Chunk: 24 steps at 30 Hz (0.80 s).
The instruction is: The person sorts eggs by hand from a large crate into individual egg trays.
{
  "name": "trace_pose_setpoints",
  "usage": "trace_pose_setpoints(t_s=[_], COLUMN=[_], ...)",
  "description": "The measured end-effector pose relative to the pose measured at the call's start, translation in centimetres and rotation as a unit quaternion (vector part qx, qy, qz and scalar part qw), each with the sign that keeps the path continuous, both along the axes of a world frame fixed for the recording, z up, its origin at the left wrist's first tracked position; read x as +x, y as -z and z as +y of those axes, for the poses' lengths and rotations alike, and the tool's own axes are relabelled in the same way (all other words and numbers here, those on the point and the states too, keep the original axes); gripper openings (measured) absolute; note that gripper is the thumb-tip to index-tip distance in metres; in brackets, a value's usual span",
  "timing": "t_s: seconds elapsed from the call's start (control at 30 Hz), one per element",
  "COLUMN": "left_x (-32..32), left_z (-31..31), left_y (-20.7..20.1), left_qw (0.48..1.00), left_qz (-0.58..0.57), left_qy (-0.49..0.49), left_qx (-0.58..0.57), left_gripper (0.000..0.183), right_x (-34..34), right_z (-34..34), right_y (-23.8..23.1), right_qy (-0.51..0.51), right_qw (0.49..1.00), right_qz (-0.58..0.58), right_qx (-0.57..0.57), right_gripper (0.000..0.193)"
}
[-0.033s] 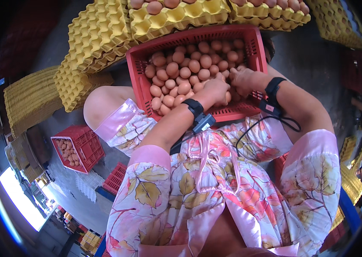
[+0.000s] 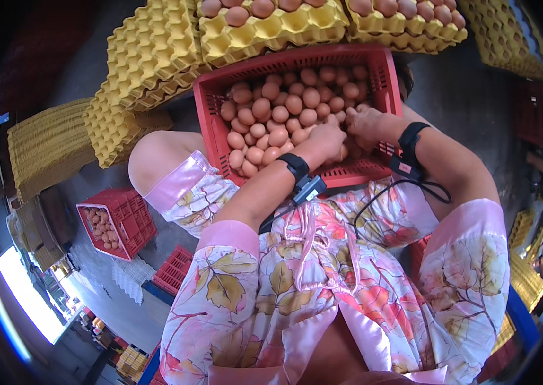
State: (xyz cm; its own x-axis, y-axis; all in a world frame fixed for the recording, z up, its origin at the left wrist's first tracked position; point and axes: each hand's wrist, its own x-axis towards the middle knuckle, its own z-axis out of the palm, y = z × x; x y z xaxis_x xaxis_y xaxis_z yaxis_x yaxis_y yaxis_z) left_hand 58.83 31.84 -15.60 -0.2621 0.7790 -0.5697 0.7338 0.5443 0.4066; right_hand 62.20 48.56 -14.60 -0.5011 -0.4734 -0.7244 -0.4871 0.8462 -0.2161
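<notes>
A red plastic crate full of brown eggs sits in front of me, by my knees. Both of my hands reach into its near right part, close beside each other. My left hand is closed with its fingers curled down among the eggs. Just to its right, my right hand is also closed, its fingertips turned toward the left hand. The hands themselves hide whatever lies in their fingers. Each wrist wears a black strap with a small device.
Beyond the crate, stacked yellow egg trays carry eggs in their top cups. More yellow trays stand at the far left. A second red crate of eggs is on the floor at left. A cable loops by my right wrist.
The crate and trays appear slightly lower in the picture. Both hands remain closed and close together inside the crate, with only a slight shift.
</notes>
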Motion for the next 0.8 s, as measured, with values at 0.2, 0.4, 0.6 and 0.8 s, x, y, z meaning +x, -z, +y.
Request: trace_pose_setpoints(t_s=[0.2, 0.4, 0.6, 0.8], left_x=[-8.7, -22.2, -26.1, -34.6], left_z=[-1.6, -4.4, -2.6, -6.8], left_y=[-7.7, -17.3, -17.3, -18.3], left_qw=[0.978, 0.898, 0.933, 0.809], left_qz=[0.026, 0.286, 0.277, -0.186], left_qy=[-0.085, -0.183, -0.070, -0.445], left_qx=[0.188, 0.281, 0.221, 0.337], left_gripper=[0.032, 0.048, 0.053, 0.030], right_x=[-9.7, -16.8, -18.1, -19.5], right_z=[1.1, 5.9, 7.1, 7.8], right_y=[-11.5, -18.7, -15.1, -19.7], right_qy=[0.165, 0.245, 0.224, 0.567], right_qw=[0.975, 0.811, 0.828, 0.511], right_qz=[-0.003, 0.471, 0.467, 0.092], right_qx=[-0.149, -0.245, -0.215, -0.640], right_gripper=[0.032, 0.029, 0.036, 0.026])
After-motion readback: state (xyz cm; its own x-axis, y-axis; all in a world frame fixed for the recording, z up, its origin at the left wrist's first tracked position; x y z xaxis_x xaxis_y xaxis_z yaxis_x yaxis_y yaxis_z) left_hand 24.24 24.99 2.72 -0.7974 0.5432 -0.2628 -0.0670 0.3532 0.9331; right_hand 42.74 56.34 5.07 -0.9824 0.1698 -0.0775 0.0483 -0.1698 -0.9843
